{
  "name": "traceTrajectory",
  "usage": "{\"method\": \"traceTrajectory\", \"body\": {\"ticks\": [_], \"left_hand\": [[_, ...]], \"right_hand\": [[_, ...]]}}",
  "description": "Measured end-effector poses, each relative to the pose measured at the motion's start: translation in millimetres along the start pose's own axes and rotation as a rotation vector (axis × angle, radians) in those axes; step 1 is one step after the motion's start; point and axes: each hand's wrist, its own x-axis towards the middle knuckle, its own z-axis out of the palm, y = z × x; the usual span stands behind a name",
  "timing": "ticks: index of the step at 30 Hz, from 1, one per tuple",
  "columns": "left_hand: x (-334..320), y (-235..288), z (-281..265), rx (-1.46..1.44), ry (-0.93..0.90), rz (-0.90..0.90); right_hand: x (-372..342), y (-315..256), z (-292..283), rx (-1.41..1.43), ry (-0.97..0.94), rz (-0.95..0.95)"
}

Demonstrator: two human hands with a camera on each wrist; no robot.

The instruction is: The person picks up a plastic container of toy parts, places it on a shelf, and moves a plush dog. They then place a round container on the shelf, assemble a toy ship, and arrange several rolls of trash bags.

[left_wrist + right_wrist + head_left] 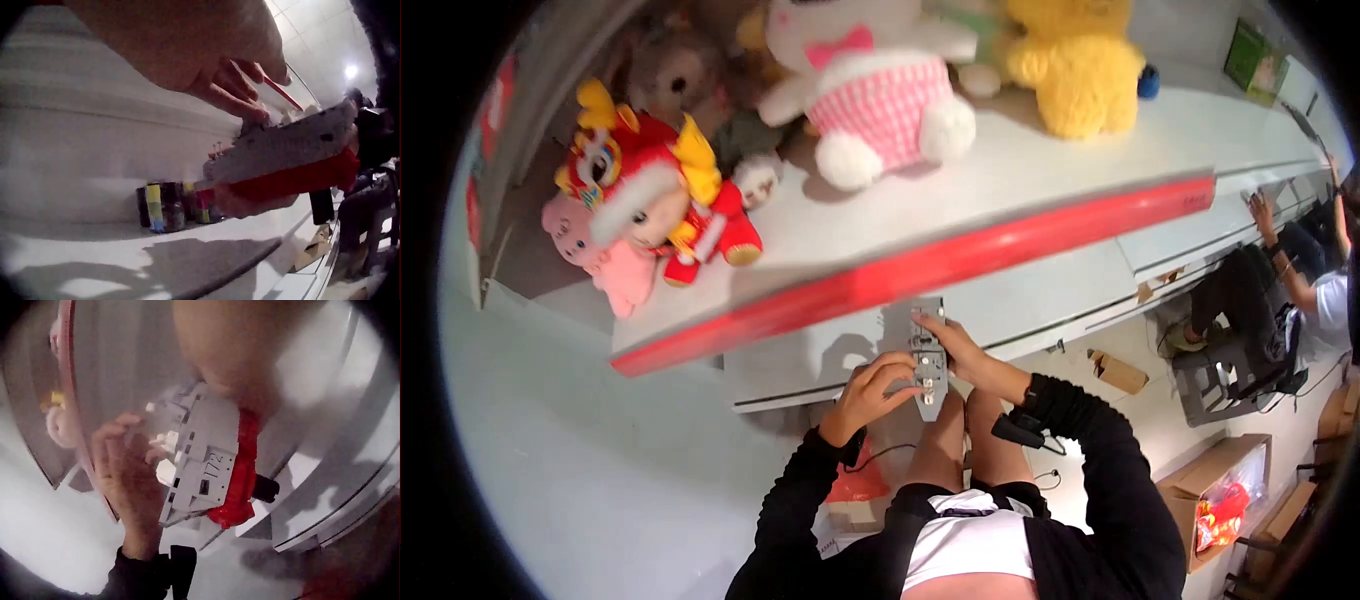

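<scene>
A grey toy warship (930, 368) with a red lower hull is held above my lap, in front of the white table edge. The number 172 shows on the side of the warship (203, 465) in the right wrist view, with a black part jutting from its red underside. My right hand (962, 352) grips the hull near its far end, thumb over the deck. My left hand (874, 392) is at the near part of the deck, its bent fingers and thumb about the small pale deck parts (928, 386). In the left wrist view its fingertips meet the deck.
A long red strip (920, 265) runs along the raised white shelf. Plush toys, including a red lion-costumed doll (650, 200) and a yellow plush (1085, 80), sit behind it. Dark cylinders (165, 206) stand below the warship. Another person (1310, 280) sits at right, near a cardboard box (1220, 490).
</scene>
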Motion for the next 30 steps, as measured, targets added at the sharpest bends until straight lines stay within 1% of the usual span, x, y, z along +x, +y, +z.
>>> {"method": "traceTrajectory", "body": {"ticks": [1,3,4,6,8,9,12,13,15,16,21,23,26,27,29,30], "left_hand": [[9.8,10.8,-10.9,-0.079,0.004,-0.071],[20.2,11.6,-24.6,-0.071,-0.030,-0.143],[27.2,9.6,-32.6,-0.068,-0.048,-0.183],[40.7,20.1,-50.1,-0.037,-0.164,-0.253],[53.8,31.7,-65.5,-0.018,-0.262,-0.298],[55.4,32.3,-71.2,0.002,-0.279,-0.307],[59.7,41.5,-91.0,-0.028,-0.176,-0.280],[57.7,47.6,-99.5,-0.014,-0.173,-0.270],[59.0,63.0,-117.2,0.019,-0.163,-0.243],[55.9,68.4,-124.1,0.012,-0.148,-0.275],[32.0,92.3,-163.1,0.003,-0.091,-0.433],[23.4,103.2,-179.3,0.044,-0.056,-0.437],[11.9,120.6,-200.8,0.103,0.002,-0.438],[9.1,126.0,-208.5,0.140,0.024,-0.427],[3.0,132.1,-223.3,0.210,0.072,-0.377],[1.1,136.5,-229.4,0.235,0.126,-0.355]], "right_hand": [[-5.8,-5.6,2.7,0.033,-0.043,0.055],[-19.2,-24.5,10.5,0.091,-0.137,0.159],[-25.4,-37.2,16.7,0.058,-0.157,0.221],[-42.9,-50.7,28.2,0.003,-0.182,0.365],[-51.0,-54.2,34.3,-0.001,-0.226,0.551],[-53.9,-57.5,38.7,-0.005,-0.246,0.648],[-71.7,-76.9,63.2,-0.184,-0.272,0.712],[-72.5,-73.5,66.4,-0.203,-0.307,0.614],[-74.9,-90.3,87.2,-0.368,-0.352,0.677],[-76.0,-94.5,94.5,-0.447,-0.372,0.709],[-81.3,-110.6,147.1,-0.599,-0.555,0.684],[-86.7,-113.2,169.8,-0.653,-0.620,0.696],[-91.1,-112.4,200.1,-0.662,-0.754,0.824],[-94.0,-116.0,212.1,-0.666,-0.858,0.839],[-92.9,-108.5,226.0,-0.672,-0.906,0.871],[-94.0,-106.4,233.4,-0.676,-0.929,0.888]]}}
